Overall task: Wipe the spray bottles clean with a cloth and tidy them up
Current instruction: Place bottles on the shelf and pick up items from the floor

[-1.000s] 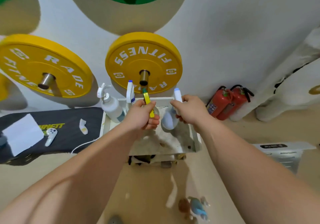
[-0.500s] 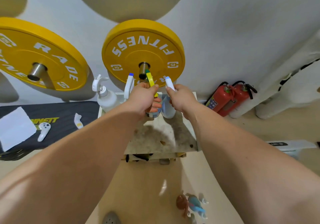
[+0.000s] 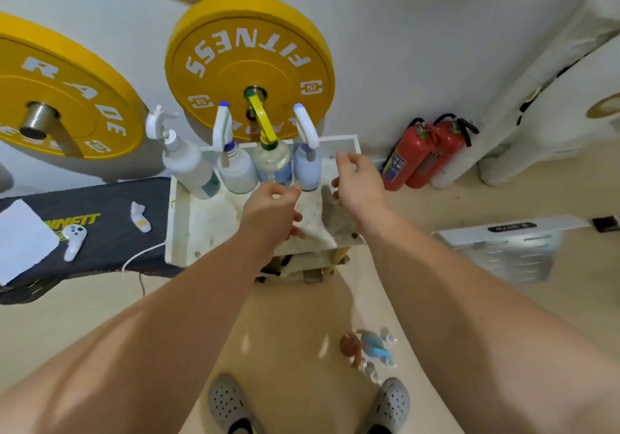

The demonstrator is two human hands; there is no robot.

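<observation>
White tray [image 3: 188,225], four spray bottles [image 3: 271,165] just beyond both hands [image 3: 271,212]

A: What changed?
B: The left hand [image 3: 271,212] released the yellow-trigger bottle [image 3: 272,162], the right hand [image 3: 360,182] the blue bottle [image 3: 307,170].
A: And now?
B: Both bottles stand free, centre frame; hands pulled back.

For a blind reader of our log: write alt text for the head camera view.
A person's left hand and right hand hover open and empty in front of four spray bottles lined up at the back of a white tray. Yellow weight plates hang behind them; two red fire extinguishers stand at right.
</observation>
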